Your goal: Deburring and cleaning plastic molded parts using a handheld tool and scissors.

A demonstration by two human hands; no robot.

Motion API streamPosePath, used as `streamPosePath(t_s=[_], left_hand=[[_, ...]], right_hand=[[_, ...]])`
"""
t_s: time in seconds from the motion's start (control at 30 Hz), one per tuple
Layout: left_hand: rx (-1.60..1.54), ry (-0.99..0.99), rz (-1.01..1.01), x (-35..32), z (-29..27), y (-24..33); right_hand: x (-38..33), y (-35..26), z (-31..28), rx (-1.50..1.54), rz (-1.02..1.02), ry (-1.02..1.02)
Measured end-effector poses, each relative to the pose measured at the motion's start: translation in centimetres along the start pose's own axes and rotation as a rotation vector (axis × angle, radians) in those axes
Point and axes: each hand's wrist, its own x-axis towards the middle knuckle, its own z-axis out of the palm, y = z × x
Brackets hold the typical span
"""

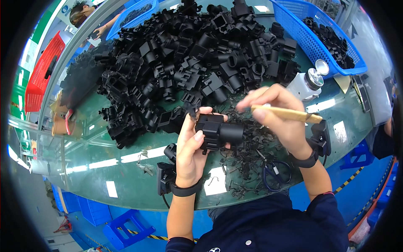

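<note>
The glass-topped surface (105, 168) carries a big heap of black plastic parts (184, 54), which takes up most of its far half. Beyond and to the right of the heap sits a blue basket (312, 42) with more black parts in it, and a second blue basket (134, 14) lies at the heap's far left. A white bottle with a metal cap (306, 84) lies just right of the heap. On the near side of the heap, the left hand (191, 151) closes its grip around one black plastic part (220, 132), holding it above a litter of thin black trimmings (247, 168). The right hand (275, 115) pinches a wooden-handled tool (287, 113), its tip near that held part. Blue-handled scissors (275, 172) lie among the trimmings.
</note>
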Motion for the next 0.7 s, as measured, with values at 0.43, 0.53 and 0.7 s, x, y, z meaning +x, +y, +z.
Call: streamPosePath(t_s=[0.43,0.53,0.7], left_hand=[[0.057,0.003,0.142,-0.02,-0.36,-0.44],[0.075,0.028,0.149,-0.11,-0.16,-0.28],[0.087,0.023,0.157,-0.19,-0.25,-0.25]], right_hand=[[-0.22,-0.15,0.6,-0.17,-0.106,-0.189],[-0.07,-0.61,0.29,-0.239,-0.124,-0.231],[-0.15,-0.45,0.38,-0.269,-0.176,-0.277]])
